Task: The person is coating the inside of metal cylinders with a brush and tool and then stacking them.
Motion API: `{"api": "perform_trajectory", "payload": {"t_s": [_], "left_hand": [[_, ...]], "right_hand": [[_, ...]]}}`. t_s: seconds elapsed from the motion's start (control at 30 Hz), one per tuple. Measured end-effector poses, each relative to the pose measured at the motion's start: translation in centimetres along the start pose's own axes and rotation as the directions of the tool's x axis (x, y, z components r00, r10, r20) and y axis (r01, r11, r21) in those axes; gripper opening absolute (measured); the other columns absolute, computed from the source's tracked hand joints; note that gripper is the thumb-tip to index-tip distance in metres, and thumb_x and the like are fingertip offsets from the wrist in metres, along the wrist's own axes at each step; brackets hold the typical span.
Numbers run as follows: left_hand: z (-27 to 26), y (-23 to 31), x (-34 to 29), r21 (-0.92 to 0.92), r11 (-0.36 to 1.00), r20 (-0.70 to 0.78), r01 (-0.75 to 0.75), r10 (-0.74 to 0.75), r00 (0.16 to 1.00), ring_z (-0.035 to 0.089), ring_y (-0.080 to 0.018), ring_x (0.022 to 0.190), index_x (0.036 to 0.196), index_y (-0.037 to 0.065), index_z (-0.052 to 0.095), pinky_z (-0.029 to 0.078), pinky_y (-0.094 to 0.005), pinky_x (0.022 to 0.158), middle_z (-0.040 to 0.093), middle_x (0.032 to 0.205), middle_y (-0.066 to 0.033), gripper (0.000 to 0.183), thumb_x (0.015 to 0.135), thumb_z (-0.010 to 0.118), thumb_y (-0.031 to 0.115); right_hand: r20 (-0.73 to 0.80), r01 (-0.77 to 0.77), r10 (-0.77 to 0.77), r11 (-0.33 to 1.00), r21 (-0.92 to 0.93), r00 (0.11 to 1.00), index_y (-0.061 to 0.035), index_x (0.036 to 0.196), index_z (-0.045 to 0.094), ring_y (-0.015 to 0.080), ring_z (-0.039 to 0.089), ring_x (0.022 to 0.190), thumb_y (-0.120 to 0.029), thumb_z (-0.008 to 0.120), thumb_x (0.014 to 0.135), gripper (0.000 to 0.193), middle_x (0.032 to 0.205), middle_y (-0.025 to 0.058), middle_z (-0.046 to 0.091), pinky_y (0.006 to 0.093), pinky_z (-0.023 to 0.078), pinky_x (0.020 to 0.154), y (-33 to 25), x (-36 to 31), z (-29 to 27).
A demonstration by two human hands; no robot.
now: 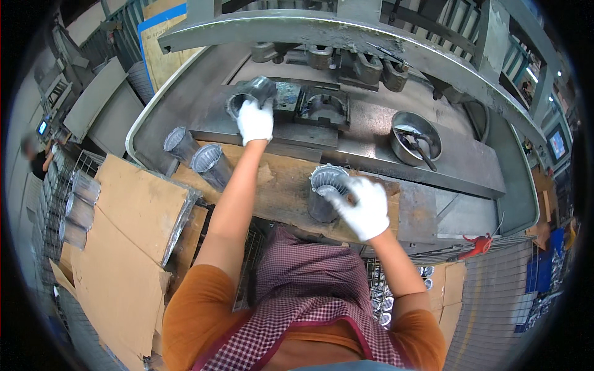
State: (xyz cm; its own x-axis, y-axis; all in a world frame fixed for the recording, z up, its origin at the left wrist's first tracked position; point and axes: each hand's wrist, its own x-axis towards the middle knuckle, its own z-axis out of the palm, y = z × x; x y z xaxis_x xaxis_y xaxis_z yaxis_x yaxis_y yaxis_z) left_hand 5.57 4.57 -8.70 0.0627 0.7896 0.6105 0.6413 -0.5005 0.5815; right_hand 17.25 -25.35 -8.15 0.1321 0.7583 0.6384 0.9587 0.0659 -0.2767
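Observation:
My left hand, in a white glove, reaches to the machine bed and grips a grey metal cylinder that lies tilted beside the fixture. My right hand, gloved too, has its thumb and fingers closed at the rim of another hollow metal cylinder. That one stands on the wooden board in front of me, its ribbed inner wall showing. Two similar cylinders, one farther left and one nearer my left forearm, lean on the board's left part.
A metal pot with dark-handled tools sits right on the bed. A heavy steel beam crosses above. Cardboard covers a surface at left, with several cylinders beside it. A red-handled tool hangs at right. Another person is far left.

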Motion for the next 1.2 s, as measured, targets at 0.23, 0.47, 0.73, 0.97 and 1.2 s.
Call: {"api": "perform_trajectory", "payload": {"t_s": [0.23,0.47,0.73,0.97,1.2], "left_hand": [[-3.4,4.9,-0.7,0.147,0.677,0.071,-0.721,0.720,0.690,0.056,-0.0249,0.080,0.073,0.019,0.070,0.037,-0.0427,0.071,0.061,0.076,-0.0013,0.026,0.072,0.069,0.045],[-0.2,9.8,-1.4,0.083,0.630,0.191,-0.772,0.750,0.633,0.057,-0.0265,0.088,0.084,0.023,0.070,0.039,-0.0445,0.076,0.064,0.088,-0.0008,0.023,0.077,0.063,0.044],[-8.6,6.1,0.5,0.010,0.850,0.247,-0.527,0.508,0.825,0.065,-0.0308,0.083,0.092,0.011,0.072,0.051,-0.0394,0.074,0.068,0.085,-0.0146,0.029,0.086,0.060,0.036],[-17.2,-2.7,0.7,0.404,0.914,0.497,-0.039,-0.183,0.848,0.063,-0.0339,0.095,0.092,0.006,0.071,0.047,-0.0416,0.084,0.068,0.097,-0.0180,0.057,0.089,0.045,0.057],[-13.3,-7.4,-2.6,0.507,0.830,0.708,-0.235,-0.244,0.663,0.062,-0.0329,0.104,0.109,0.007,0.067,0.047,-0.0404,0.090,0.065,0.111,-0.0173,0.062,0.085,0.044,0.059]], "right_hand": [[0.310,-0.254,0.300,0.950,-0.181,0.902,-0.0120,0.092,0.070,0.0319,0.064,0.088,-0.050,0.053,0.087,0.042,0.093,0.0139,0.067,0.0420,0.049,0.079,4.8,8.7,3.0],[0.462,-0.309,0.440,0.891,-0.334,0.770,-0.0115,0.093,0.072,0.0321,0.065,0.091,-0.057,0.053,0.084,0.050,0.096,0.0146,0.069,0.0416,0.051,0.080,6.2,13.8,5.9],[0.342,-0.315,0.462,0.858,-0.405,0.818,-0.0122,0.094,0.072,0.0312,0.066,0.092,-0.055,0.056,0.083,0.047,0.099,0.0132,0.069,0.0407,0.051,0.080,7.6,15.3,8.2],[0.324,-0.256,0.418,0.861,-0.440,0.848,-0.0102,0.093,0.071,0.0327,0.066,0.090,-0.052,0.058,0.083,0.046,0.098,0.0145,0.069,0.0424,0.051,0.079,6.7,15.5,8.6],[0.221,-0.375,0.401,0.915,-0.151,0.889,-0.0087,0.090,0.070,0.0348,0.064,0.090,-0.055,0.056,0.084,0.049,0.096,0.0175,0.067,0.0416,0.049,0.078,5.3,9.3,4.1]]}}
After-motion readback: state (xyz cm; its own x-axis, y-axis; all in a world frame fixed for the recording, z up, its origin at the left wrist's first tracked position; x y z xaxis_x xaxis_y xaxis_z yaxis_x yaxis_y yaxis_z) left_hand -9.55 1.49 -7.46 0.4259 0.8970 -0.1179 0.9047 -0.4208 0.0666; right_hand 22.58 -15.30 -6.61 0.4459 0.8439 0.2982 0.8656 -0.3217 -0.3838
